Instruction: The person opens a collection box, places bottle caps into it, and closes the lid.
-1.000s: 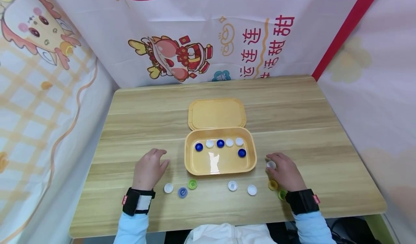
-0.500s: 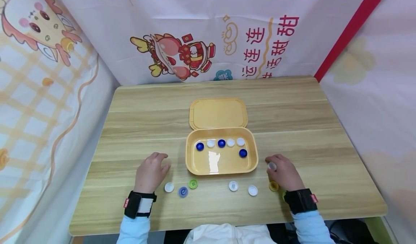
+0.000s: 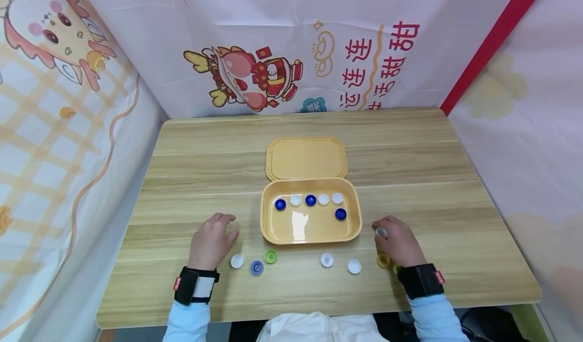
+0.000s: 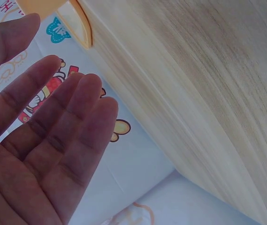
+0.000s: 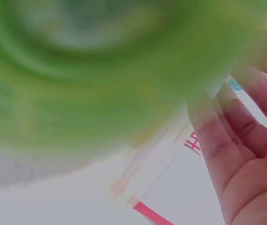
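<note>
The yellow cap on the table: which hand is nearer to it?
Right. The right hand is close beside the yellow cap; the left hand is far off, left of the box.

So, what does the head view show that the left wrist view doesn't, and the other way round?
Only in the head view: the right hand, blue and white caps inside the tray, and loose caps outside it.

Only in the left wrist view: the palm of the left hand and the undersides of its fingers, close up.

Both: the left hand, wooden table and printed backdrop. The wrist view also catches yellow plastic, too cropped to call tray or lid.
</note>
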A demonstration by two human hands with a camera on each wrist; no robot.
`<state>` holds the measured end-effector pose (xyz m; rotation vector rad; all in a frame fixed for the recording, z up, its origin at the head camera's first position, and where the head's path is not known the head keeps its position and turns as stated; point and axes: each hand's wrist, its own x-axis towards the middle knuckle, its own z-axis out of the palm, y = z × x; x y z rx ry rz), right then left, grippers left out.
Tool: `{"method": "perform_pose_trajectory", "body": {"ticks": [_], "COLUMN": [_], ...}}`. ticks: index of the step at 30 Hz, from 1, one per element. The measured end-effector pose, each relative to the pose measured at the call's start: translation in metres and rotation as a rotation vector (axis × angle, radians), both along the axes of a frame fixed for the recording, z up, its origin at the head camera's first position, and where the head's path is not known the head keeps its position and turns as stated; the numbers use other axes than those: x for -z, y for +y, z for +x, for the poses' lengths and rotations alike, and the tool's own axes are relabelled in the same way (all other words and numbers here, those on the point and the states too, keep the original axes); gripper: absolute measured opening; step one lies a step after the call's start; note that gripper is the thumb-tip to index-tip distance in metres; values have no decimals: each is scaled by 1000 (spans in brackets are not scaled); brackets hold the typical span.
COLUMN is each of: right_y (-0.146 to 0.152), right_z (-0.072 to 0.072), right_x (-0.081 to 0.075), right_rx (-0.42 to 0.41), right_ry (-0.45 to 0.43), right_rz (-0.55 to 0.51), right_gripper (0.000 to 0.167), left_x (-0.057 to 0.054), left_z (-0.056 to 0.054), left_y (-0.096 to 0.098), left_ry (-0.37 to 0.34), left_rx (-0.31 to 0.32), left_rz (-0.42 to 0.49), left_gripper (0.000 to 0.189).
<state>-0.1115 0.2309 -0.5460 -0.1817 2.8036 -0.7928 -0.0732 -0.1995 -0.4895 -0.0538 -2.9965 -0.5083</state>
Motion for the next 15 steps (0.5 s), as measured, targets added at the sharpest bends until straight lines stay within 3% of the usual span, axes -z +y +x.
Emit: {"method": "perform_pose_trajectory", "body": {"ticks": [6, 15], "right_y": [0, -1], "right_z": [2, 5], "right_x": [-9, -28], "right_rx": [25, -25], "right_ry": [20, 151], "right_rz": [5, 20], "right_gripper": [23, 24], "left_x": [-1, -2], "left_z": [0, 0], "left_y": [0, 1], "left_ry": [-7, -3], "left_rx": [0, 3], "left_rz": [4, 7], "left_gripper": [34, 34]}}
